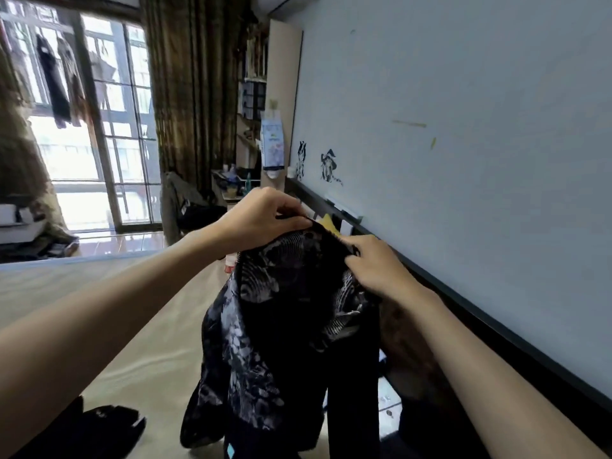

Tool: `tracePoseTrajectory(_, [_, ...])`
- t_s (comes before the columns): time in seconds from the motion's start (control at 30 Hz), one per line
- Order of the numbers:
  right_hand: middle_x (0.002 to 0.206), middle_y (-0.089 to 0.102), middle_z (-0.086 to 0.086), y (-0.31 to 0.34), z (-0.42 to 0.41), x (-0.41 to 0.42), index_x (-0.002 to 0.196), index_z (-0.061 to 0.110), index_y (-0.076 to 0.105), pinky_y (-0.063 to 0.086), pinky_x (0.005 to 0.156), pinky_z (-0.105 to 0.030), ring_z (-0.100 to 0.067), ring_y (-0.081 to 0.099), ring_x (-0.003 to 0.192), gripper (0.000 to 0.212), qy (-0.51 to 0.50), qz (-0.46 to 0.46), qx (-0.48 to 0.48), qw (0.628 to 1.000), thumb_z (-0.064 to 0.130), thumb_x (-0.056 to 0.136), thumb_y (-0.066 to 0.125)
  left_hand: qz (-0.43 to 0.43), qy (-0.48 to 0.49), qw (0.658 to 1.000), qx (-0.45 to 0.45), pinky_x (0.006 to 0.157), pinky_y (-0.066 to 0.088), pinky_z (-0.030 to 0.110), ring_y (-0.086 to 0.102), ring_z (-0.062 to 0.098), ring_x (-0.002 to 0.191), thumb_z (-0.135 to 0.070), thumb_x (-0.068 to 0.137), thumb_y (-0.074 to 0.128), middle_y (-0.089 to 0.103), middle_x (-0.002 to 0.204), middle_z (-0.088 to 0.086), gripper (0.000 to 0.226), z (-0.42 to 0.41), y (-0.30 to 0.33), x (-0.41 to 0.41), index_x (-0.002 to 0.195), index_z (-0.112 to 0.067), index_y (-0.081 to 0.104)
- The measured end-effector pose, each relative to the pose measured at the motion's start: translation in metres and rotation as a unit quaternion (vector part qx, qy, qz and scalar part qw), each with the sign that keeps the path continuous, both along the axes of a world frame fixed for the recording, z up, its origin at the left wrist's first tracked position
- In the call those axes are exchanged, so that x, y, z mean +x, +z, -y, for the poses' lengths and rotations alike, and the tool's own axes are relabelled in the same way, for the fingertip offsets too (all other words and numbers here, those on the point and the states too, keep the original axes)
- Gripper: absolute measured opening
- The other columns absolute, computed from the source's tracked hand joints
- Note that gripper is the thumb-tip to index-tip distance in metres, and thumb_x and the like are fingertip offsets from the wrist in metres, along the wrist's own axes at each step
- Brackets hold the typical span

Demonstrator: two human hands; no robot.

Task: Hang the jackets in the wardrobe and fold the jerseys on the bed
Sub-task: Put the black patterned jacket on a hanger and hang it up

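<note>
1. Now mid-lift: dark patterned garment [281, 329] held up over the bed [139, 329], centre frame, hem trailing toward 6 o'clock.
2. Left hand [261, 220] pinching the top edge at 11 o'clock; right hand [374, 263] gripping it at 1 o'clock.
3. Next, probably: shake out and sort (jacket or jersey unclear), then hang or fold.

Bed [139, 326] with pale beige cover, seen from above.
A dark garment [99, 425] lies on the cover at the near left edge. The lower part of a black-and-grey patterned jacket [251, 376] reaches the cover near the right side; whether it rests there or hangs just above cannot be told.
</note>
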State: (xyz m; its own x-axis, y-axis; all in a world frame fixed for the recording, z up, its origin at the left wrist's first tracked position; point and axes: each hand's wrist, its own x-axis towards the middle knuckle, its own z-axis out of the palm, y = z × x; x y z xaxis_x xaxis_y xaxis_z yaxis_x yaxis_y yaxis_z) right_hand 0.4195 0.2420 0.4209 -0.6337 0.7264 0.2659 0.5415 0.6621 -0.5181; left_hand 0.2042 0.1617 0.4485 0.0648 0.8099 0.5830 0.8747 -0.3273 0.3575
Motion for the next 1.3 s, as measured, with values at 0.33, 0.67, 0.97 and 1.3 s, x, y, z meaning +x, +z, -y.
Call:
tracePoseTrajectory(0.33, [0.091,0.064,-0.007,0.031,-0.015,0.063,0.093,0.013,0.062,0.035,0.062,-0.035,-0.035,0.057,0.08,0.013,-0.278,0.042,0.314,0.907,0.002,0.09,0.056,0.011,-0.07,0.997,-0.036,0.069,0.051,0.024,0.067,-0.001,0.075,-0.038,0.092,0.069,0.075,0.08,-0.011,0.018,-0.029,0.047,0.054,0.089,-0.022,0.078])
tracePoseTrajectory(0.67, [0.095,0.078,-0.009,0.086,-0.029,0.135,0.103,0.005,0.077,0.058,0.079,-0.03,-0.018,0.072,0.088,0.012,0.092,-0.008,-0.179,0.979,0.008,0.094,0.07,0.009,-0.072,0.997,-0.007,0.076,0.053,0.029,0.069,0.008,0.08,-0.034,0.091,0.071,0.075,0.082,-0.009,0.019,-0.04,0.06,0.055,0.093,-0.016,0.078])
tracePoseTrajectory(0.97, [0.082,0.071,-0.01,0.061,-0.005,0.089,0.097,-0.006,0.068,0.044,0.067,-0.031,-0.015,0.06,0.074,0.034,0.046,-0.026,-0.095,0.994,0.028,0.1,0.065,0.006,-0.088,0.996,0.026,0.078,0.051,0.029,0.069,0.01,0.083,-0.032,0.091,0.071,0.075,0.082,-0.007,0.013,-0.047,0.068,0.091,0.089,-0.02,0.078])
tracePoseTrajectory(1.3, [0.098,0.069,-0.024,0.065,-0.008,0.11,0.113,-0.011,0.068,0.058,0.066,-0.031,-0.026,0.068,0.072,0.034,-0.001,-0.214,-0.3,0.93,0.018,0.106,0.052,0.172,-0.192,0.899,-0.354,0.082,0.058,0.036,0.072,0.02,0.087,-0.036,0.093,0.068,0.076,0.093,0.004,0.022,-0.026,-0.028,0.062,0.092,-0.015,0.074])
